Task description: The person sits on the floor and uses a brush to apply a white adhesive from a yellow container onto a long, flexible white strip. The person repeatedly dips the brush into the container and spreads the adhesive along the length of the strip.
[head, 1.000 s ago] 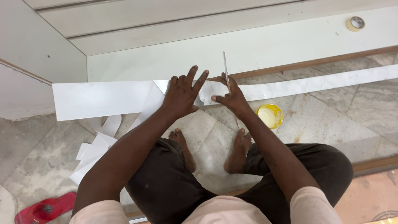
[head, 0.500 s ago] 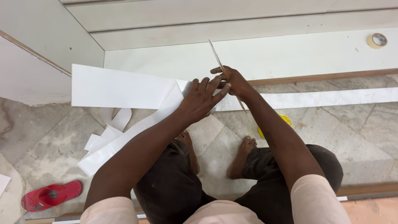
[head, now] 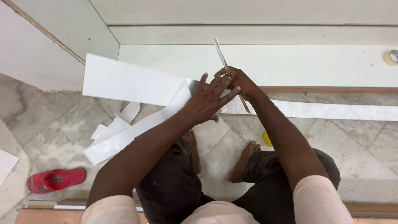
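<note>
Grey marble tile floor (head: 49,120) lying under a long white laminate strip (head: 124,81), its edge abutting the white panel (head: 290,62). Right hand (head: 240,83) gripping closed a thin wooden-handled blade (head: 226,66); left hand (head: 207,99), fingers spread, pressing the strip. Red sandal (head: 56,179) lying at left.

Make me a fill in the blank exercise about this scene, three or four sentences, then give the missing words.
1. The right hand grips a thin ____ that points away from the person.
2. The left hand presses flat on a long ____ strip.
3. The sandal lying on the floor is ____ in colour.
4. The tape roll sits at the far ____ edge of the view.

Missing words: stick; white; red; right
</note>
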